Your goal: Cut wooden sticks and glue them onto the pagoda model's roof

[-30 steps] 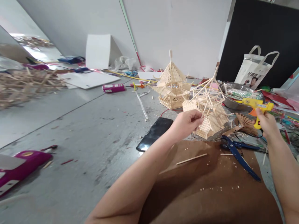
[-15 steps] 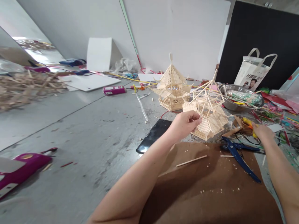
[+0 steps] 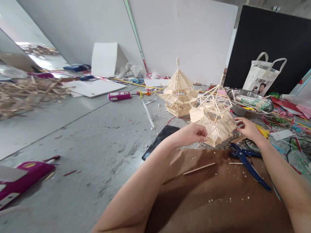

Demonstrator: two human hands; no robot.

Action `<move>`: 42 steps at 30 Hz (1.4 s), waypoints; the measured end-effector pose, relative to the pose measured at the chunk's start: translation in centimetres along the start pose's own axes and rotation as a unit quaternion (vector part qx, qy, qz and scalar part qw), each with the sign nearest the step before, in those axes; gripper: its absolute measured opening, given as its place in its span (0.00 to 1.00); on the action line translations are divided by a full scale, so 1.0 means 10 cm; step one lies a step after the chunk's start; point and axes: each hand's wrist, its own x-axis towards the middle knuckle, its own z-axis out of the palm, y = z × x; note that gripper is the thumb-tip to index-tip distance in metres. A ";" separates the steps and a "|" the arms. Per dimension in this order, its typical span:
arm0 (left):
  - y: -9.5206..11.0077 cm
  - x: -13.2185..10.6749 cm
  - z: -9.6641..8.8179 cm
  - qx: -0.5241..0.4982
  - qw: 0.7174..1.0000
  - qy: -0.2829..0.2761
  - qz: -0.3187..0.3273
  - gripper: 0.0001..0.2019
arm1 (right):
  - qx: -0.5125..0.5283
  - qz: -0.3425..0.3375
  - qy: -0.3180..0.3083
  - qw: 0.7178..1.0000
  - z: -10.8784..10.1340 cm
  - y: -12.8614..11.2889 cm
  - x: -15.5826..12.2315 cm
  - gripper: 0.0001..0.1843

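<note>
A pavilion model (image 3: pixel 220 124) built of thin wooden sticks stands before me, its roof top an open frame. My left hand (image 3: pixel 191 134) is at its lower left edge, fingers curled closed against it. At the right edge, my right hand (image 3: pixel 249 129) grips the model between thumb and fingers; the exact contact is partly hidden. Beside the right wrist lies a yellow glue gun (image 3: pixel 263 131). Blue-handled cutters (image 3: pixel 250 165) rest on a brown sheet (image 3: pixel 218 207), near a loose stick (image 3: pixel 199 168).
A second, fully roofed pavilion model (image 3: pixel 179 94) stands behind. A black phone (image 3: pixel 159 140) lies to the left. A metal bowl (image 3: pixel 250 111) with bundled sticks and a white bag (image 3: pixel 263 76) are at the right, among scattered craft scraps. Purple devices (image 3: pixel 119 96) lie leftward.
My right hand has let go of the yellow glue gun and moved left to the pavilion model. My left hand has lowered a little along the model's left side.
</note>
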 end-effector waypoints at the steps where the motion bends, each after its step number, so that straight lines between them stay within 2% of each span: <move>1: -0.01 0.00 0.00 -0.001 1.000 0.001 -0.002 0.05 | 0.013 -0.002 0.002 1.000 0.01 0.01 -0.01 0.20; 4: -0.02 -0.01 -0.04 0.003 1.000 0.006 -0.013 0.06 | 0.035 -0.017 0.001 0.999 0.02 0.04 -0.03 0.18; 8: -0.05 -0.04 -0.13 0.018 0.999 0.029 -0.038 0.07 | 0.026 -0.075 0.011 0.997 0.04 -0.01 -0.05 0.15; 15: -0.21 -0.08 -0.26 -0.039 0.996 0.070 -0.028 0.08 | -0.053 -0.126 0.023 0.990 0.10 -0.24 -0.18 0.12; 18: -0.22 -0.12 -0.32 -0.040 0.993 0.095 -0.048 0.08 | -0.084 -0.153 0.032 0.984 0.11 -0.35 -0.24 0.12; 20: -0.16 -0.17 -0.35 -0.038 0.990 0.123 -0.066 0.08 | -0.102 -0.164 0.024 0.981 0.09 -0.40 -0.28 0.13; 24: 0.09 -0.23 -0.43 -0.045 0.972 0.218 -0.080 0.07 | -0.119 -0.179 -0.006 0.977 -0.06 -0.45 -0.30 0.15; 27: 0.31 -0.15 -0.49 -0.026 0.971 0.227 -0.064 0.08 | -0.074 -0.192 0.019 0.978 -0.22 -0.48 -0.25 0.14; 32: 0.56 0.16 -0.57 0.022 0.966 0.240 -0.093 0.12 | -0.006 -0.157 0.161 0.974 -0.39 -0.76 -0.05 0.09; 34: 0.62 0.27 -0.58 0.034 0.965 0.241 -0.093 0.12 | 0.007 -0.130 0.187 0.974 -0.42 -0.95 0.05 0.09; 39: 0.71 0.39 -0.59 0.048 0.964 0.235 -0.111 0.12 | 0.105 -0.019 0.141 0.984 -0.43 -1.38 0.37 0.11; 42: 0.72 0.40 -0.60 0.050 0.967 0.222 -0.115 0.11 | 0.226 0.054 0.067 0.970 -0.41 -1.49 0.57 0.12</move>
